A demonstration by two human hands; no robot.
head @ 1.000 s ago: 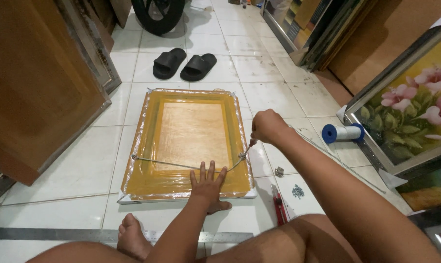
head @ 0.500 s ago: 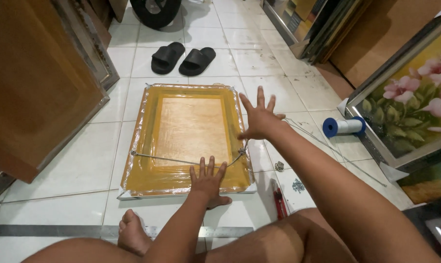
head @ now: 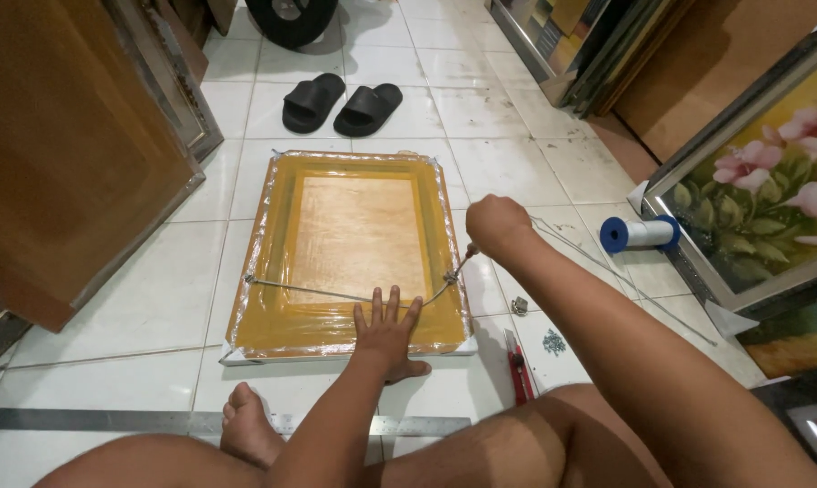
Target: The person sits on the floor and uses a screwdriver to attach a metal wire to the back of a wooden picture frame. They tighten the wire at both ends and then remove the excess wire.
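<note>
Wrapped picture frame [head: 350, 248] lay face-down on floor. Hanging wire [head: 336, 292] already spanned both sides. Left hand [head: 388, 327] flat, fingers spread, pinning frame's 6 o'clock edge. Right hand [head: 497, 221], fisted, pulled wire tail at 3 o'clock; tying-off apparently remained.

White tiled floor [head: 155, 289], wrapped frame [head: 354, 244], black sandals [head: 340, 102], steel ruler [head: 110, 420]

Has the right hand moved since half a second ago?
Yes. The right hand was open and is now a fist at the wrapped frame's right edge, gripping the wire.
</note>
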